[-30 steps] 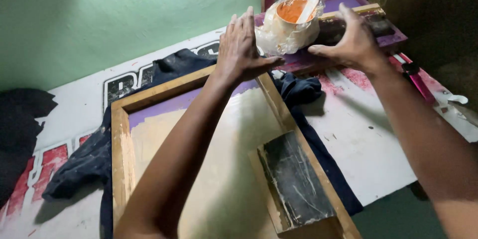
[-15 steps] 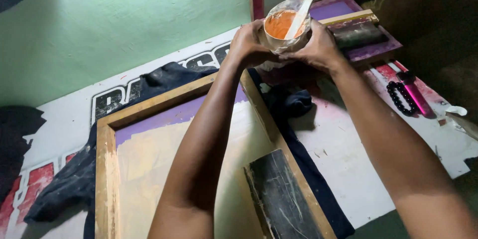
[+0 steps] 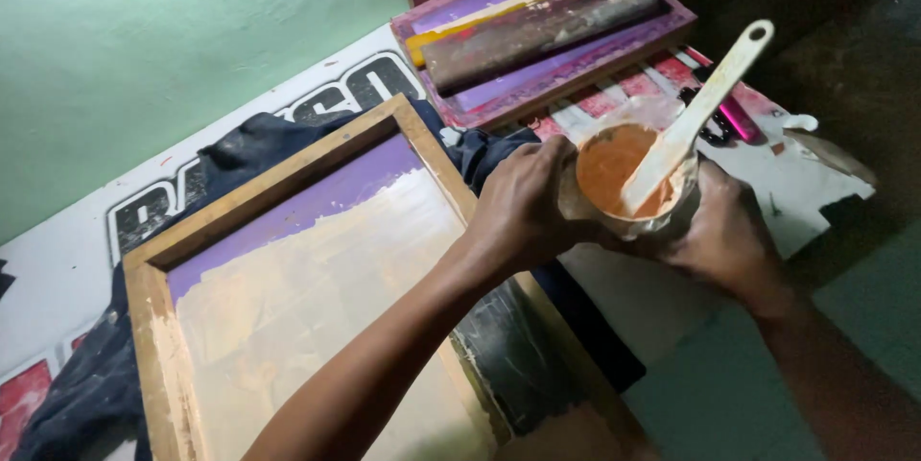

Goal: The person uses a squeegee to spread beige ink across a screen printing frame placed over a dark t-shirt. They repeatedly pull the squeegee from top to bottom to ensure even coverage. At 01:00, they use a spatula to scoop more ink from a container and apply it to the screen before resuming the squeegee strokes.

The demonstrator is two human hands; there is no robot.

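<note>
Holding ink tub (image 3: 628, 178) between both hands above desk (image 3: 662, 298): left hand (image 3: 523, 207) and right hand (image 3: 724, 236) each with grip closed around tub wall. Orange ink inside; pale spatula (image 3: 696, 116) stands tilted in it. Wooden screen frame (image 3: 288, 279) just left, over dark garment (image 3: 249, 140). Farther back, purple frame (image 3: 566, 24) carrying squeegee (image 3: 542, 24).
</note>
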